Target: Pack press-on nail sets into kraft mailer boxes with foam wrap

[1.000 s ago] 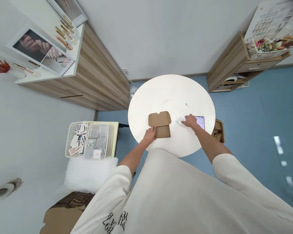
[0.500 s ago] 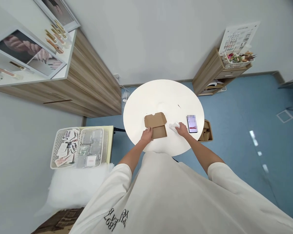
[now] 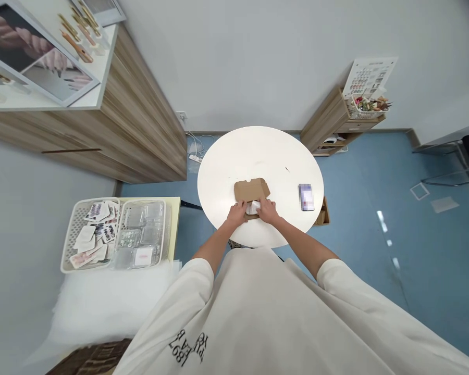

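Observation:
An open brown cardboard box (image 3: 252,190) lies on the round white table (image 3: 254,151), its lid flap folded back away from me. Inside its tray sits a small white wrapped packet (image 3: 252,208), partly covered by fingers. My left hand (image 3: 237,213) grips the box's left side, fingertips at the packet's left end. My right hand (image 3: 267,210) is closed on the packet's right end, over the box's right side. Much of the tray is hidden beneath both hands.
A phone (image 3: 307,198) lies on the table's right side. Below that edge stands a carton (image 3: 323,212). To my left, a side table holds a white basket of cards (image 3: 74,229) and a basket of clear plastic boxes (image 3: 165,229), beside white wrapping material (image 3: 109,302).
My right hand has carried the white packet leftward from the tabletop into the box. My left hand stays at the box's left side. The view has shifted slightly.

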Available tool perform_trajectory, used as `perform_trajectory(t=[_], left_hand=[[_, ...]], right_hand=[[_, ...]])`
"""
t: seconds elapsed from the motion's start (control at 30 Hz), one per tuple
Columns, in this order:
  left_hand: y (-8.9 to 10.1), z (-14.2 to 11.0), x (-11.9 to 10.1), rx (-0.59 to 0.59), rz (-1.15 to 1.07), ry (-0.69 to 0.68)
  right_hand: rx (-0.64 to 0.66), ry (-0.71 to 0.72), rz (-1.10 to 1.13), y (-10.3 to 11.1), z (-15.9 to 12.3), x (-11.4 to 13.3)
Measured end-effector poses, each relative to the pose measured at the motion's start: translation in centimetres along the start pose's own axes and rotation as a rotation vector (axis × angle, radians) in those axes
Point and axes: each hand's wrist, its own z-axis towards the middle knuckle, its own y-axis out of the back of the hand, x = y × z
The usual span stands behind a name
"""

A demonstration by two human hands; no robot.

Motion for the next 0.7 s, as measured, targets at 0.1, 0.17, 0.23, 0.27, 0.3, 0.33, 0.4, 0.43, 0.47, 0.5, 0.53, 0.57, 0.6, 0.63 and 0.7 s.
perform_trajectory(t=[0.1, 0.17, 0.23, 0.27, 0.3, 0.33, 0.4, 0.43, 0.47, 0.5, 0.53, 0.57, 0.6, 0.63, 0.7], left_hand=[[0.1, -0.3, 0.0, 0.002, 0.020, -0.006], [0.3, -0.5, 0.0, 0.006, 0.029, -0.006], [0.5, -0.6, -0.1, 0.005, 0.037, -0.005], [0.6, -0.7, -0.2, 0.004, 0.041, -0.005], [0.7, -0.8, -0.2, 0.003, 0.046, -0.005], [0.7, -0.8, -0.3, 0.003, 0.051, -0.005], [0.8, -0.9, -0.3, 0.008, 0.065, -0.007], [0.7, -0.9, -0.3, 0.011, 0.073, -0.010], [0.7, -0.9, -0.3, 0.011, 0.083, -0.014], [0.6, -0.9, -0.2, 0.009, 0.092, -0.018], [0.5, -0.9, -0.2, 0.002, 0.100, -0.025], [0.4, -1.0, -0.1, -0.006, 0.106, -0.030], [0.4, -1.1, -0.1, -0.012, 0.110, -0.035], [0.3, -1.3, -0.1, -0.016, 0.111, -0.039], [0.3, -1.7, -0.2, -0.023, 0.099, -0.044]], right_hand=[[0.064, 0.046, -0.016, -1.0, 0.3, 0.5], [0.076, 0.056, -0.043, -1.5, 0.4, 0.6], [0.035, 0.068, -0.090, -1.7, 0.4, 0.7], [0.003, 0.078, -0.119, -1.9, 0.3, 0.7], [-0.024, 0.091, -0.148, -2.0, 0.1, 0.7], [-0.036, 0.104, -0.171, -2.2, -0.1, 0.7], [-0.019, 0.120, -0.191, -2.6, -0.5, 0.6], [0.002, 0.124, -0.183, -2.8, -0.7, 0.5], [0.023, 0.129, -0.165, -2.9, -0.9, 0.4], [0.036, 0.137, -0.137, -3.0, -1.0, 0.2], [0.036, 0.146, -0.101, -3.0, -1.1, -0.1], [0.021, 0.150, -0.058, -2.9, -1.1, -0.4], [-0.011, 0.139, -0.011, -2.6, -0.9, -0.9], [-0.060, 0.109, 0.042, -2.2, -0.7, -1.5], [-0.195, -0.041, 0.162, -1.3, 0.0, -2.8]])
